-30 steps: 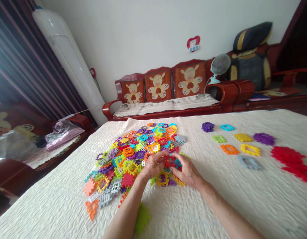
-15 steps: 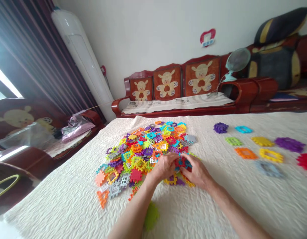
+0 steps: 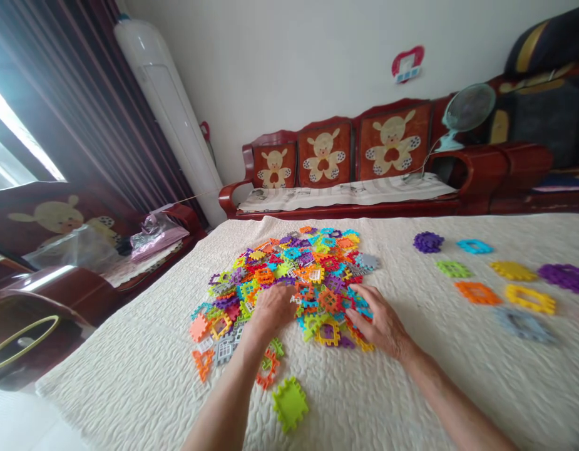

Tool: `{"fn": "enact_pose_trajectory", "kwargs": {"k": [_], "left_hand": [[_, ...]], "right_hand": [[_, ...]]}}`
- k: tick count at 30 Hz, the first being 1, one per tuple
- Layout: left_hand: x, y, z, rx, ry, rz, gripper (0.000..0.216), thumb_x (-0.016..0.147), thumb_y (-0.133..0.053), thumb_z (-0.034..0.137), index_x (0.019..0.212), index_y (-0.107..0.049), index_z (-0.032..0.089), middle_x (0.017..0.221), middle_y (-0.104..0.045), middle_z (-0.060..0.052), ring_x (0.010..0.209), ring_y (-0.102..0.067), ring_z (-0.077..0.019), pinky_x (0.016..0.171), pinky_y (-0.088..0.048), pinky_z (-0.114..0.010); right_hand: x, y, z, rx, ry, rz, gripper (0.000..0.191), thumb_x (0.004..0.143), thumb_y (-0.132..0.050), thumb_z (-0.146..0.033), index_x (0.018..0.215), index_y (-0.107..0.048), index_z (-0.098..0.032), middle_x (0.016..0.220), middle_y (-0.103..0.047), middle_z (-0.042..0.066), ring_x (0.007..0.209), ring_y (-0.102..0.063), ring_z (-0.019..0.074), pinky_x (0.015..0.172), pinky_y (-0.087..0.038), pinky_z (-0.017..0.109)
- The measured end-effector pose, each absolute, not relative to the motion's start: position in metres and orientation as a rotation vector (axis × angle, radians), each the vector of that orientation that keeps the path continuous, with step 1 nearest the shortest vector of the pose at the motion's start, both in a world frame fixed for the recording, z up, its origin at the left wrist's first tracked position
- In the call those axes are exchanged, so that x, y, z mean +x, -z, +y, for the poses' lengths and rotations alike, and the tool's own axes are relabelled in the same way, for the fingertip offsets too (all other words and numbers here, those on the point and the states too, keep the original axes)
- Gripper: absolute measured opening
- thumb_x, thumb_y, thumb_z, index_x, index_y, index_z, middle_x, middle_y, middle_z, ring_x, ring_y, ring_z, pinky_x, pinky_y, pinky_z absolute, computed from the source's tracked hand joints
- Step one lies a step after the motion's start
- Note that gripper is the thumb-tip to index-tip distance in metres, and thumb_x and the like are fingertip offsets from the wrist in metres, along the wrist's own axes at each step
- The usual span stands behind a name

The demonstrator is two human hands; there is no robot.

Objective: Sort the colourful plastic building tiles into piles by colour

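Observation:
A heap of colourful plastic interlocking pieces lies on a cream quilted cloth. My left hand is over the front middle of the heap, its back towards me. Its fingers point down among the pieces and are mostly hidden, so what they touch is unclear. My right hand is at the heap's right edge, thumb and fingers apart around blue pieces. Between the hands lie an orange window piece and a yellow frame piece. Nearer me sits a lime-green square piece.
At right, separate pieces are spread by colour: a purple stack, a blue frame, an orange frame, a yellow frame and a grey frame. Behind the cloth stands a wooden sofa with a fan.
My left hand has moved left, away from my right hand, uncovering the pieces between them. My right hand stays at the heap's right edge. The view has turned slightly left.

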State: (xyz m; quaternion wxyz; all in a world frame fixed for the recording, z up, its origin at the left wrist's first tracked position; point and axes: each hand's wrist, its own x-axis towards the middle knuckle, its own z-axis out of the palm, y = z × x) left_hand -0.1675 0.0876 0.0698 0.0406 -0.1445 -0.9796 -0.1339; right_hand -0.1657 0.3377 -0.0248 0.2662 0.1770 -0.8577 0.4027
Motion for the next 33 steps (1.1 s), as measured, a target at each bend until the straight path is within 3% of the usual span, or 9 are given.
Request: {"fn": "enact_pose_trajectory", "kwargs": {"k": [2, 5, 8, 11, 17, 24, 29, 33], "left_hand": [[-0.154, -0.070, 0.068, -0.310, 0.313, -3.051, 0.019, 0.075, -0.060, 0.026, 0.093, -0.067, 0.022, 0.083, -0.064, -0.007, 0.080, -0.062, -0.0226, 0.071, -0.047, -0.031], [-0.134, -0.062, 0.051, -0.093, 0.052, -3.162, 0.032, 0.073, -0.063, 0.039, 0.101, -0.064, 0.023, 0.090, -0.062, -0.008, 0.080, -0.061, -0.0243, 0.069, -0.045, -0.032], [-0.128, -0.052, 0.048, -0.093, 0.009, -3.161, 0.039, 0.073, -0.061, 0.030, 0.111, -0.061, 0.021, 0.098, -0.060, -0.012, 0.088, -0.060, -0.0262, 0.071, -0.044, -0.032], [-0.140, -0.047, 0.052, -0.176, 0.185, -3.118, 0.040, 0.074, -0.056, 0.019, 0.113, -0.061, 0.018, 0.097, -0.060, -0.012, 0.087, -0.060, -0.0242, 0.073, -0.044, -0.031], [-0.182, -0.048, 0.071, -0.252, 0.393, -3.004, 0.045, 0.080, -0.049, 0.014, 0.123, -0.057, 0.022, 0.099, -0.066, -0.007, 0.088, -0.062, -0.0182, 0.077, -0.044, -0.026], [-0.202, -0.072, 0.080, -0.169, 0.645, -2.787, 0.043, 0.081, -0.043, 0.012, 0.117, -0.065, 0.019, 0.070, -0.069, -0.005, 0.072, -0.064, -0.0187, 0.075, -0.046, -0.030], [-0.207, -0.063, 0.129, -0.293, 0.985, -2.634, 0.041, 0.082, -0.043, 0.014, 0.116, -0.065, 0.020, 0.084, -0.073, -0.001, 0.068, -0.064, -0.0124, 0.071, -0.049, -0.023], [-0.193, -0.044, 0.184, -0.569, 1.245, -2.523, 0.042, 0.079, -0.045, 0.012, 0.112, -0.068, 0.023, 0.092, -0.074, 0.001, 0.074, -0.066, -0.0130, 0.073, -0.051, -0.024]], "right_hand": [[-0.165, 0.023, 0.339, 0.465, -1.125, -2.270, 0.041, 0.085, -0.053, -0.038, 0.122, -0.054, -0.021, 0.118, -0.059, 0.011, 0.111, -0.057, 0.0251, 0.095, -0.048, 0.041], [-0.165, 0.021, 0.341, 0.451, -1.165, -2.240, 0.037, 0.085, -0.052, -0.036, 0.119, -0.055, -0.021, 0.114, -0.061, 0.010, 0.107, -0.060, 0.0241, 0.092, -0.050, 0.039], [-0.164, 0.021, 0.341, 0.451, -1.178, -2.245, 0.036, 0.085, -0.052, -0.035, 0.117, -0.055, -0.020, 0.113, -0.062, 0.010, 0.105, -0.061, 0.0236, 0.090, -0.051, 0.038], [-0.164, 0.021, 0.341, 0.441, -1.184, -2.244, 0.036, 0.084, -0.052, -0.035, 0.117, -0.056, -0.020, 0.113, -0.062, 0.010, 0.104, -0.061, 0.0236, 0.090, -0.051, 0.038], [-0.164, 0.021, 0.341, 0.432, -1.203, -2.235, 0.035, 0.084, -0.053, -0.033, 0.116, -0.057, -0.021, 0.111, -0.063, 0.009, 0.102, -0.062, 0.0230, 0.088, -0.051, 0.037], [-0.165, 0.021, 0.340, 0.414, -1.225, -2.238, 0.032, 0.084, -0.053, -0.033, 0.113, -0.057, -0.021, 0.109, -0.064, 0.008, 0.101, -0.062, 0.0224, 0.087, -0.052, 0.036], [-0.164, 0.020, 0.340, 0.401, -1.258, -2.218, 0.031, 0.084, -0.054, -0.033, 0.113, -0.058, -0.020, 0.110, -0.065, 0.008, 0.103, -0.062, 0.0224, 0.090, -0.050, 0.036], [-0.165, 0.018, 0.347, 0.257, -1.376, -2.118, 0.028, 0.087, -0.051, -0.036, 0.108, -0.060, -0.021, 0.106, -0.066, 0.007, 0.100, -0.062, 0.0217, 0.090, -0.049, 0.036]]}}
